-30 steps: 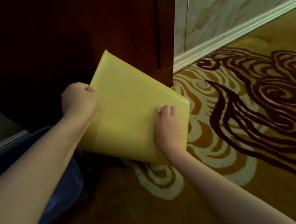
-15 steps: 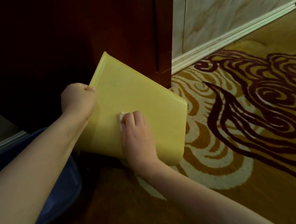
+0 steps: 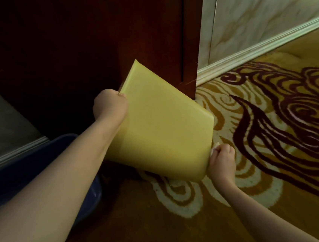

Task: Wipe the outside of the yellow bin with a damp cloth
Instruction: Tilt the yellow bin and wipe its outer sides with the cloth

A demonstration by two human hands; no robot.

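Note:
The yellow bin [image 3: 161,124] is tilted above the carpet, one flat side facing me. My left hand [image 3: 111,106] grips its upper left edge and holds it up. My right hand [image 3: 222,160] is closed around a small white cloth [image 3: 215,148], of which only a corner shows above the fingers. That hand presses against the bin's lower right side edge, near its bottom corner. The bin's opening and inside are hidden from me.
A dark wooden cabinet [image 3: 92,49] stands right behind the bin. A dark blue basin [image 3: 41,166] sits on the floor under my left forearm. Patterned yellow and maroon carpet [image 3: 273,128] spreads to the right, bounded by a marbled wall and white skirting [image 3: 264,44].
My right hand with the cloth slid from the bin's facing side, first leftward across it, then down and right to the lower right edge. My left hand kept its grip.

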